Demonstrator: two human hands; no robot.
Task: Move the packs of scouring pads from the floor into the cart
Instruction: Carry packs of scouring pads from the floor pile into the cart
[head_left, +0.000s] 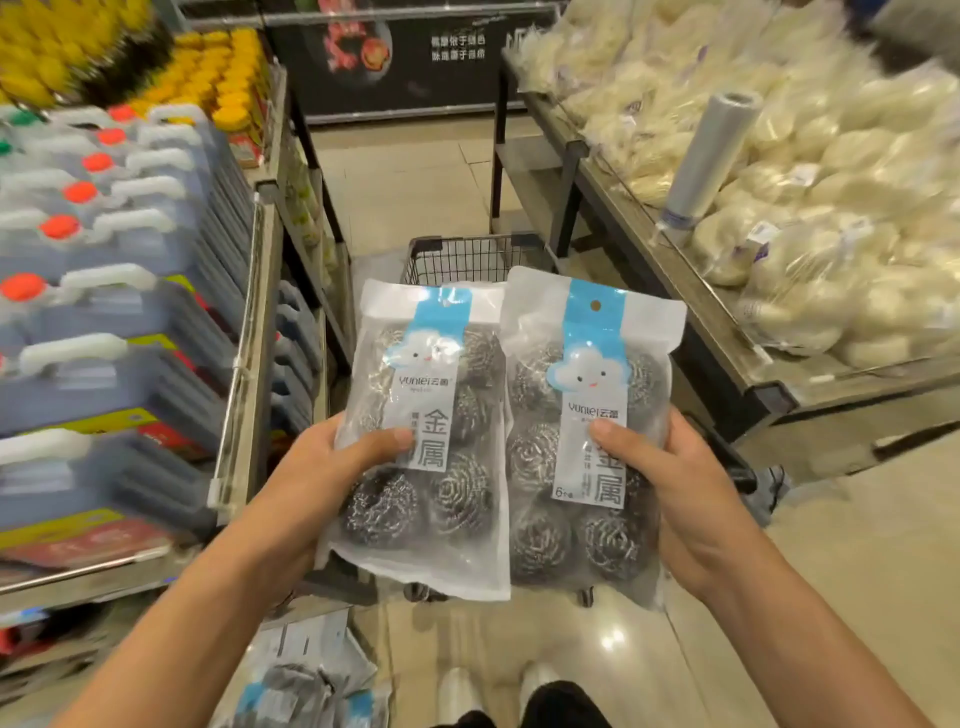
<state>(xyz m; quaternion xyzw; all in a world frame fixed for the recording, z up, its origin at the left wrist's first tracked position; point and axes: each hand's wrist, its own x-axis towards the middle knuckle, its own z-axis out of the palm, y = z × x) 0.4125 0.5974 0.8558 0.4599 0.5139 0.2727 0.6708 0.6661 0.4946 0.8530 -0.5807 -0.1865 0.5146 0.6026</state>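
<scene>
I hold two clear packs of steel scouring pads with blue cloud labels side by side in front of me. My left hand (332, 462) grips the left pack (431, 395) at its left edge, thumb across the front. My right hand (675, 478) grips the right pack (587, 384) at its right edge, thumb on the label. Both packs hang above the black wire cart (467, 257), whose far rim shows over their tops; most of the cart is hidden behind them. Several more packs (306, 675) lie in a heap on the floor at my lower left.
A shelf of grey jugs with red caps (104, 291) runs along the left. On the right stands a wooden display table (727, 332) piled with bagged pale goods and a roll of plastic bags (706, 156). My shoes (493, 691) stand on the tiled floor.
</scene>
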